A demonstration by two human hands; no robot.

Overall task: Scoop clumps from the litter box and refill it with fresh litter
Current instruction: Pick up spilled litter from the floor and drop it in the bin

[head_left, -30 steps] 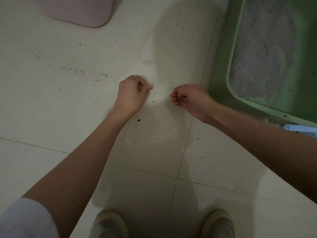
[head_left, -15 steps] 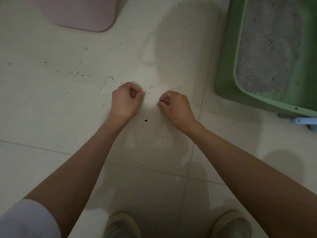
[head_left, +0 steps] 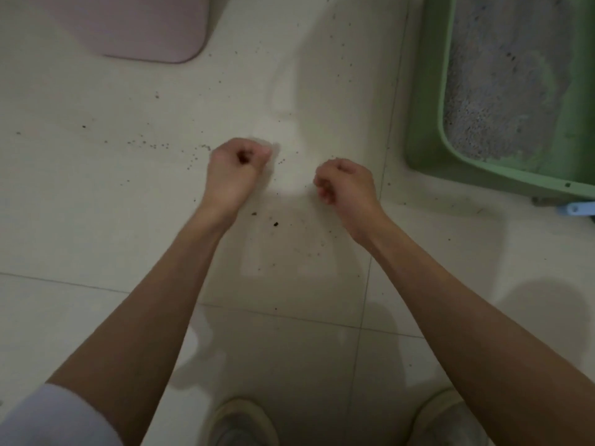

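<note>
you had both hands out over the floor tiles, well to the left of the litter box (head_left: pixel 428 130) as the camera saw it. your left hand (head_left: pixel 236 169) was curled into a loose fist, knuckles up; whether it held gathered grains inside, the picture did not show. your right hand (head_left: pixel 346 183) was curled too, fingertips drawn together as if pinching something small, but nothing could be made out between them. scattered litter grains (head_left: pixel 275 224) lay on the floor (head_left: pixel 96 220) between and around your hands, nearer to you than the box's front corner, with a thinner trail further left of the box. the box itself sat with a patchy grey layer of litter (head_left: pixel 492 91), bare green bottom showing at its near end, so the refill looked not yet done. no scoop was clearly in view; a blue piece (head_left: pixel 579 209) just below the box's near corner could not be identified. by my judgement, floor cleanup was partway, refill remained.
</note>
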